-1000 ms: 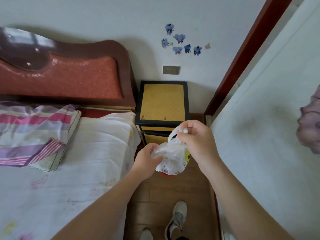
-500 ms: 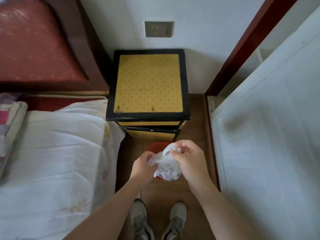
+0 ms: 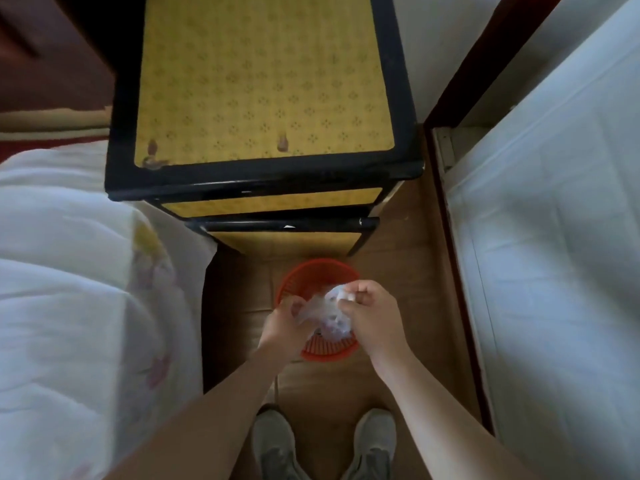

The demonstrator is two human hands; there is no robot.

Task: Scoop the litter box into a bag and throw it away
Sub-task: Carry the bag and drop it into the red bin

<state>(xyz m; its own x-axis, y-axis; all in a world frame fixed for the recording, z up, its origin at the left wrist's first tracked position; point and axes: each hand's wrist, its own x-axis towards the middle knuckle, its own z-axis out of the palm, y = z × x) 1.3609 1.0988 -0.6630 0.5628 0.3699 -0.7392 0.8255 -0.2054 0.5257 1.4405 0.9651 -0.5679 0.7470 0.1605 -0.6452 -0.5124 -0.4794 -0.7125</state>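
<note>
A small clear plastic bag (image 3: 329, 318), bunched and filled, hangs between my two hands over a round red mesh waste basket (image 3: 304, 277) on the wooden floor. My left hand (image 3: 284, 327) pinches the bag's left side. My right hand (image 3: 372, 315) grips the bag's twisted top, fingers curled round it. The bag covers much of the basket's inside; its lower rim shows below my hands. No litter box is in view.
A yellow nightstand with a black frame (image 3: 263, 174) stands just behind the basket. A bed with a white quilt (image 3: 76, 289) fills the left. A white door panel (image 3: 554, 254) with a dark red frame closes the right. My grey shoes (image 3: 322, 445) stand below.
My view has tilted down and come closer to the nightstand. Both hands have lowered the bag, which now hangs right over the red basket.
</note>
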